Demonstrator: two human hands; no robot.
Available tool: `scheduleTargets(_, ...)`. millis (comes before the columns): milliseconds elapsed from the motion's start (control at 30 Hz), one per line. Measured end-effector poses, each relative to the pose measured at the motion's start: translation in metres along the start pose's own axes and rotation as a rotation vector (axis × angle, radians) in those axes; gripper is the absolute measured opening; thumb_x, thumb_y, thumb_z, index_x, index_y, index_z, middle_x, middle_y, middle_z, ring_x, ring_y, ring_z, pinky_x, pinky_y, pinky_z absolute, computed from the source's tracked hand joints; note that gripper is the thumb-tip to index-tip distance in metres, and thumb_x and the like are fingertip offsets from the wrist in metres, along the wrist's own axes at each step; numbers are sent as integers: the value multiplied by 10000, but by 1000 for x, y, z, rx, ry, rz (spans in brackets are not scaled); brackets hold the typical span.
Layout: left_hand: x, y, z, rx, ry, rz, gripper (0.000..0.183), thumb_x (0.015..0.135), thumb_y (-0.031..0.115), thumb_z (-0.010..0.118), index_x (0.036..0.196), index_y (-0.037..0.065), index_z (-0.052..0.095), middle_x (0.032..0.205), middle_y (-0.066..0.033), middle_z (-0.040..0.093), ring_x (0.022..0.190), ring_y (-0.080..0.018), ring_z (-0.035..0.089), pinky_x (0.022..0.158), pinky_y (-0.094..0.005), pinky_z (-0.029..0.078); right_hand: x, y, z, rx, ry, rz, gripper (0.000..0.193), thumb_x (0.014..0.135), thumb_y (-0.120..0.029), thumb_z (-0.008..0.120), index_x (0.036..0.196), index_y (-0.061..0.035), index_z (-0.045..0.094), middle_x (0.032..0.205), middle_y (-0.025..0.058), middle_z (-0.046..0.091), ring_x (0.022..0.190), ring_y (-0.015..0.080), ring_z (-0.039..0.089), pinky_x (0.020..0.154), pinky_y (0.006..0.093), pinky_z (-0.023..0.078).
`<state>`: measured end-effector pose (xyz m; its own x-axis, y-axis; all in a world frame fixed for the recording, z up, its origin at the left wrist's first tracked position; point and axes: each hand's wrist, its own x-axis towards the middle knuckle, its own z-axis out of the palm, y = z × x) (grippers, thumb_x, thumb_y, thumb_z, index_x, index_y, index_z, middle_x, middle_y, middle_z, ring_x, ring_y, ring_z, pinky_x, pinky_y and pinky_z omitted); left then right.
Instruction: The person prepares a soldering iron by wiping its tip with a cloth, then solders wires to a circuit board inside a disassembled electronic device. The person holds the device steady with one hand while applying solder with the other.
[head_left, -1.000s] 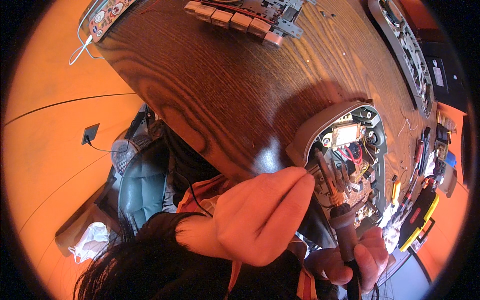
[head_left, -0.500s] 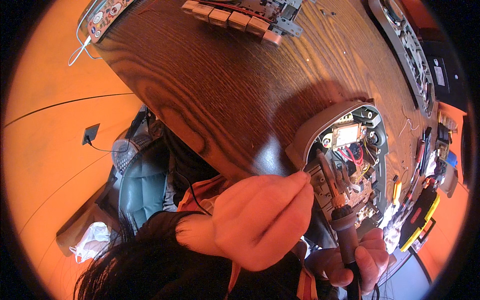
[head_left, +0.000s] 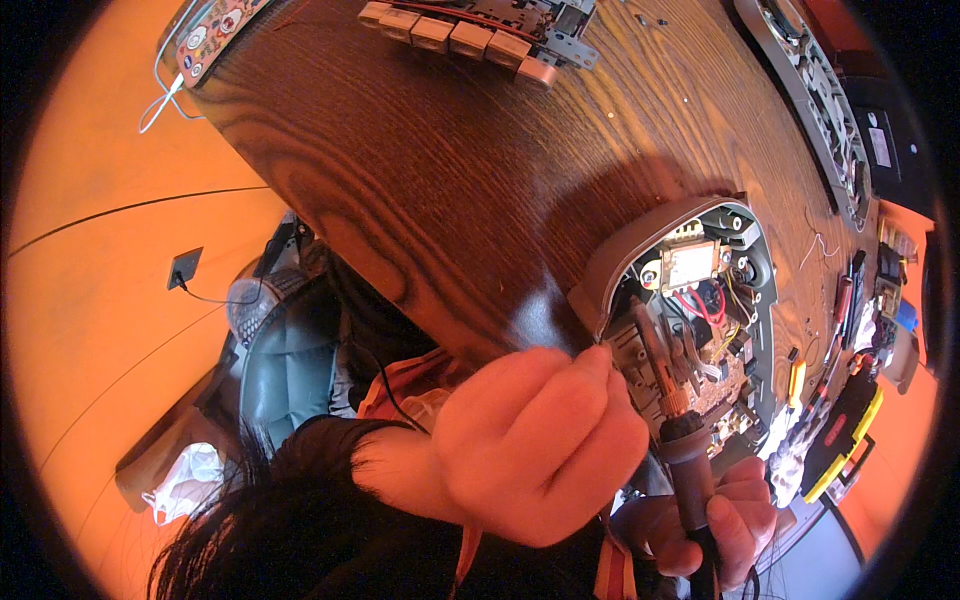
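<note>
My right hand [head_left: 735, 520] is wrapped round the dark handle of a soldering iron [head_left: 688, 470]. The iron's metal barrel points up and away, its tip over the inside of an opened grey plastic housing [head_left: 615, 262]. Inside the housing lie a brown circuit board [head_left: 715, 392], a brightly lit metal-framed module [head_left: 692, 268] and red and yellow wires. At the housing's near left rim, my left hand [head_left: 545, 440] is closed in a pinch. A thin wire [head_left: 601, 335] seems to stick out at its fingertips; the fingers hide the rest.
A mechanism with a row of pale keys [head_left: 470, 40] lies at the far edge. Another opened grey casing [head_left: 815, 110] stands far right. Near it are a yellow-handled tool [head_left: 796, 380], a black and yellow case [head_left: 845, 435] and loose wire. A chair [head_left: 290, 365] stands beyond the table's left edge.
My left hand has shifted slightly right and turned a little, staying pinched at the housing's rim. The soldering iron's tip has moved slightly left; my right hand keeps its hold.
</note>
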<state>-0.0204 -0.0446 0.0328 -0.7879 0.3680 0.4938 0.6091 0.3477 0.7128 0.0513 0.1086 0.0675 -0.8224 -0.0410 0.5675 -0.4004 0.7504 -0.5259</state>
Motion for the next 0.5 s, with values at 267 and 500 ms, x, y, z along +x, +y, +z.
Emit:
scheduleTargets(267,1,6,7,137,46,-53,226,592,-91,688,783,-27,585,755,-154,585,475,-175,514,402,-243,398,-15,18,2,-128,26,-120,295,904,-218,451,1053,36,462,557,68,375,439,110,289,404,290,196)
scheduleTargets(500,-4,8,8,106,15,-114,222,622,-81,692,785,15,577,684,-102,570,499,-170,519,401,-246,399,-9,20,-4,-16,-77,-145,307,899,-207,460,1068,49,453,613,84,396,446,116,306,405,289,206)
